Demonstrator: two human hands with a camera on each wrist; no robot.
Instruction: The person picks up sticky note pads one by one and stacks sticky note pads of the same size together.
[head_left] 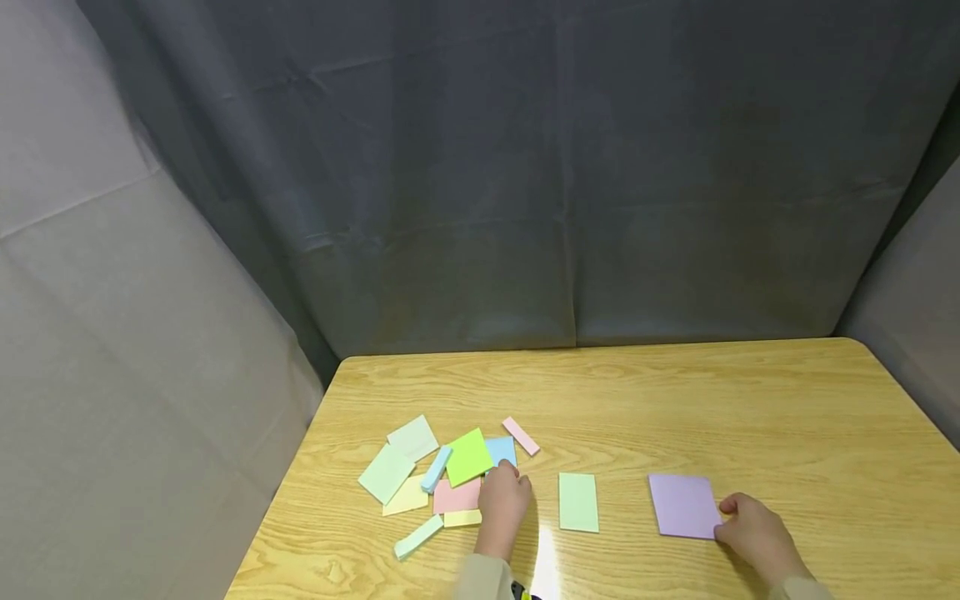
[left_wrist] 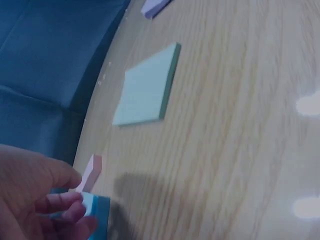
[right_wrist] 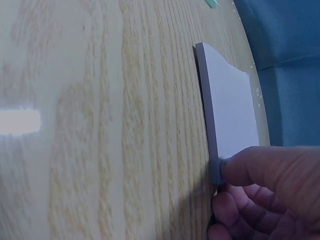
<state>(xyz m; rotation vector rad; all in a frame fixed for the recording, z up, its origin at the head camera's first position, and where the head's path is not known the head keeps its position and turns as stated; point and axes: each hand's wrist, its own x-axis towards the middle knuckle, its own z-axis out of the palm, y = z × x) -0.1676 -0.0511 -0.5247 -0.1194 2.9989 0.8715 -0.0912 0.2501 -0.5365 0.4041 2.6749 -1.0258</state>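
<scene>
My right hand [head_left: 757,535] holds the near right corner of a square purple sticky note pad [head_left: 684,506]. In the right wrist view the thumb [right_wrist: 240,170] lies on the pad's top, with the other fingers bent by its edge. Over the near edge of a blue sticky note pad [head_left: 501,450] is my left hand [head_left: 504,506], its fingers loosely bent and the thumb apart from them. The left wrist view has the fingers partly covering that blue pad [left_wrist: 101,215]. Between the hands lies a pale green rectangular pad [head_left: 578,502].
Left of my left hand, several pads lie loosely grouped and overlapping: bright green [head_left: 469,457], pink [head_left: 456,497], yellow [head_left: 407,495], pale green [head_left: 387,473]. Narrow blue [head_left: 436,469], mint [head_left: 418,537] and pink [head_left: 521,436] strips lie among and around them. A dark curtain [head_left: 480,183] hangs behind the wooden table [head_left: 637,400].
</scene>
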